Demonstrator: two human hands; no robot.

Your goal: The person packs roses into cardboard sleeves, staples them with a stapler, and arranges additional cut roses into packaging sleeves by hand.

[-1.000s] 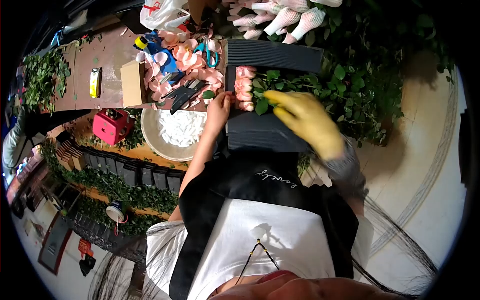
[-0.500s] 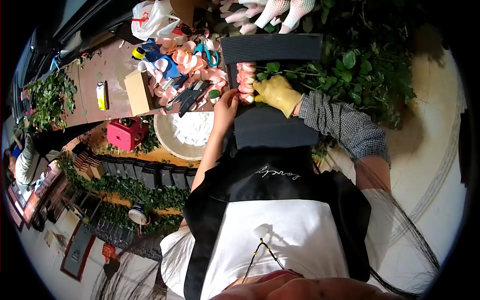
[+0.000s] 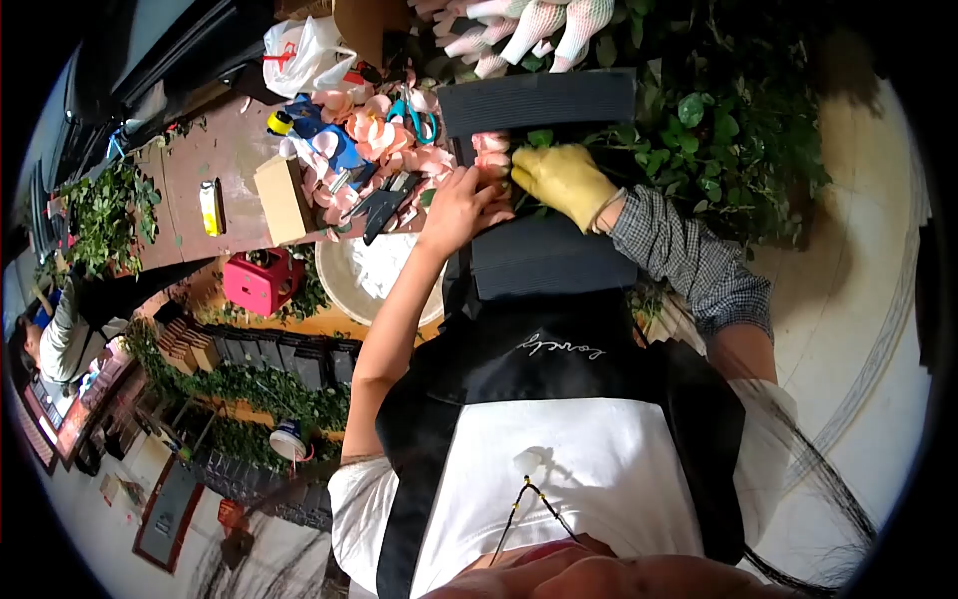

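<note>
Pink roses lie in a row on dark ribbed cardboard, heads to the left and leafy stems to the right. My bare left hand covers the lower heads, its fingers curled around a rose. In a yellow glove, my right hand bends over the stems just right of the heads, its fingers closed; their tips are partly hidden. One ribbed cardboard flap stands beyond the roses, and another flap lies on the near side, against my black apron.
Loose pink petals, scissors, a black stapler-like tool and a cardboard piece lie left. A white-filled basin and red stool stand below. Netted roses and foliage are beyond and right. A person works far left.
My left hand has moved up and right, from the edge of the lower rose onto the heads. My gloved right hand has shifted slightly right. The view has tilted a little.
</note>
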